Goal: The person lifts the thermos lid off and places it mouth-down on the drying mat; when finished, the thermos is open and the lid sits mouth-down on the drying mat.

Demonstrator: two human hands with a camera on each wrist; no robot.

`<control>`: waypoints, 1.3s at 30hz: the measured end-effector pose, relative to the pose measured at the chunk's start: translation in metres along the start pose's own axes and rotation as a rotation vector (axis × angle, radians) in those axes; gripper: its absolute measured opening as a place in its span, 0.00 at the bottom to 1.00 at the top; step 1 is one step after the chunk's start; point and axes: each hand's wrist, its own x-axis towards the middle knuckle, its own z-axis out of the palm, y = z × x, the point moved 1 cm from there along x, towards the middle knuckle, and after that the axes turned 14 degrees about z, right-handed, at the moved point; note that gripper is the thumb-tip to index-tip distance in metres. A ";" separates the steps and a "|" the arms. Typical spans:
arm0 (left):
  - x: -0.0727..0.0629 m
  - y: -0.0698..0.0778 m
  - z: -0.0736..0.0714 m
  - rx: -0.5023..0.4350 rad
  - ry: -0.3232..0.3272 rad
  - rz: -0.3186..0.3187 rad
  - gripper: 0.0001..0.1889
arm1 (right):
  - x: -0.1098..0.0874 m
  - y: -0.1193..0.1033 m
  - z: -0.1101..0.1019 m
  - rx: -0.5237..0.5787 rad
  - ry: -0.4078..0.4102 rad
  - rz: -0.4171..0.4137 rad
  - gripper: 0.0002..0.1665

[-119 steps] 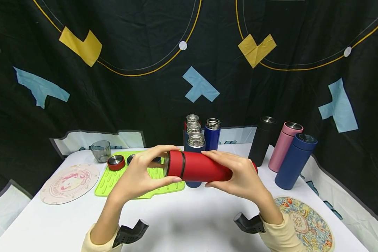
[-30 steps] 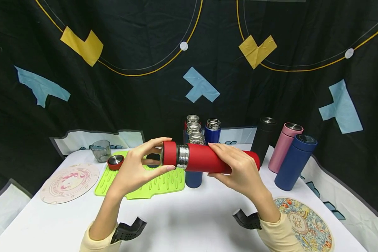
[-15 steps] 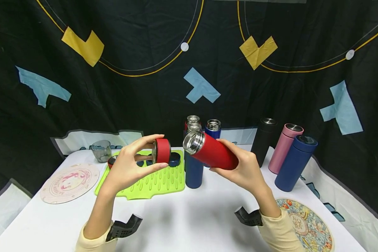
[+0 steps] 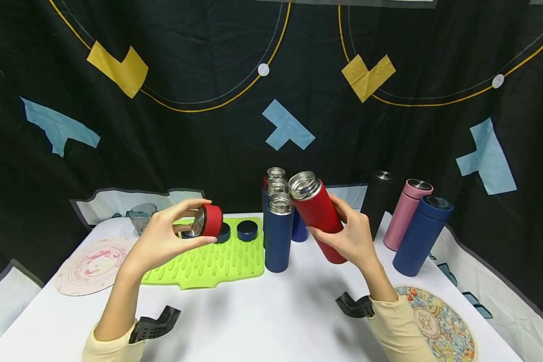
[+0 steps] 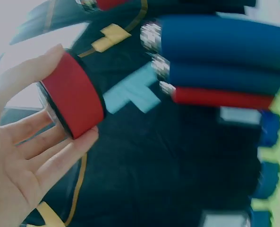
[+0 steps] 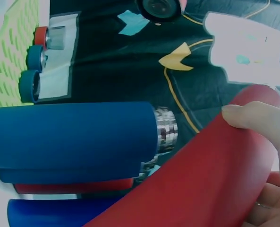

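Observation:
My left hand pinches a red screw lid with a steel top between thumb and fingers, above the green drying mat. The same grip on the lid shows in the left wrist view. In my right hand is the lidless red thermos flask, tilted with its steel mouth up and to the left. The right wrist view shows my thumb lying along the flask. Lid and flask are apart. Just left of the flask stands an uncapped dark blue flask.
Behind the blue flask several more uncapped flasks stand in a cluster. Dark blue lids and a red lid sit on the mat. Capped black, pink and blue flasks stand right. A glass cup and two round mats lie about.
The lid has come off the red flask. My left hand has moved left and down with it, while my right hand has tilted the flask from level to mouth-up.

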 end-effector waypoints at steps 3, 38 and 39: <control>-0.008 -0.012 -0.003 0.027 -0.023 -0.024 0.36 | 0.002 0.007 0.003 0.010 0.006 0.051 0.43; -0.100 -0.147 -0.022 0.224 -0.152 -0.281 0.37 | 0.005 0.058 0.057 0.305 0.034 0.443 0.40; -0.101 -0.149 -0.022 0.226 -0.151 -0.279 0.37 | 0.006 0.064 0.060 0.311 0.041 0.443 0.40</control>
